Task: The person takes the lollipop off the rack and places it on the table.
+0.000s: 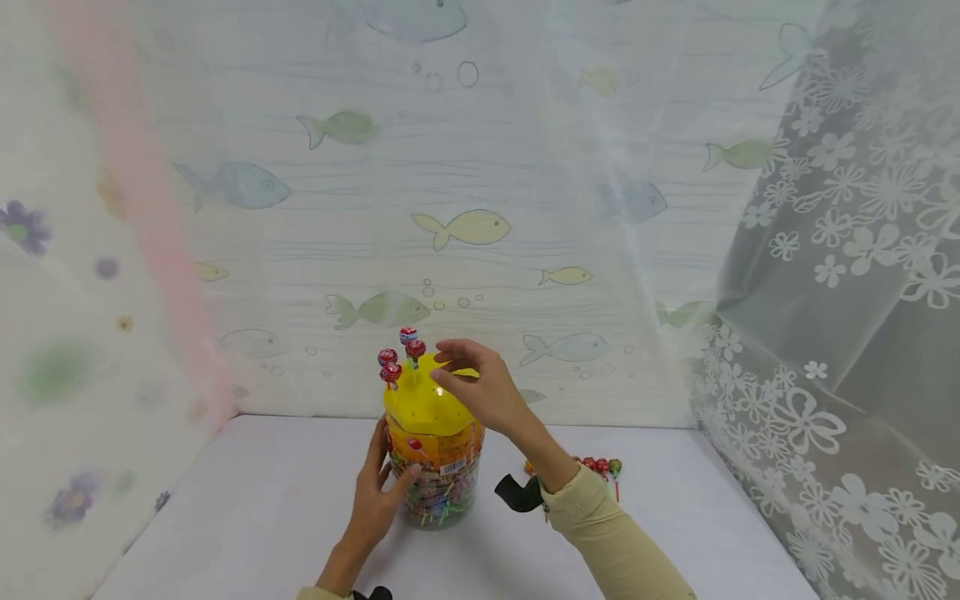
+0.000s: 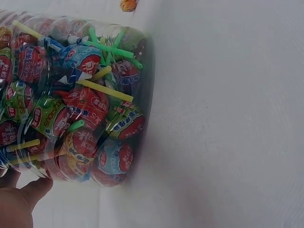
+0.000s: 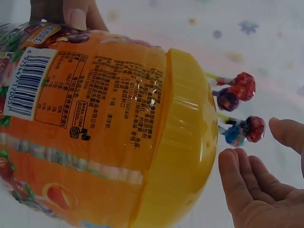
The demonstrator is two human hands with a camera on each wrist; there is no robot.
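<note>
A clear plastic jar (image 1: 438, 502) full of wrapped lollipops stands on the white table. It has an orange label (image 3: 107, 104) and a yellow domed lid (image 1: 427, 408) with small holes. Several lollipops (image 3: 244, 87) stick up from the lid by their sticks, grouped at its far left. My left hand (image 1: 378, 496) grips the jar's left side, thumb across the front. Over the lid's right part is my right hand (image 1: 483, 385), thumb apart from the loosely bent fingers and nothing between them. Its fingertips (image 3: 229, 156) are close to the nearest lollipops.
Loose lollipops (image 1: 602, 467) lie on the table (image 1: 247, 508) to the right, partly behind my right forearm. Fish-patterned sheeting (image 1: 480, 292) hangs behind the table, and a flowered sheer curtain (image 1: 847, 333) borders the right side. A black wrist-worn piece (image 1: 517, 493) juts from my right wrist.
</note>
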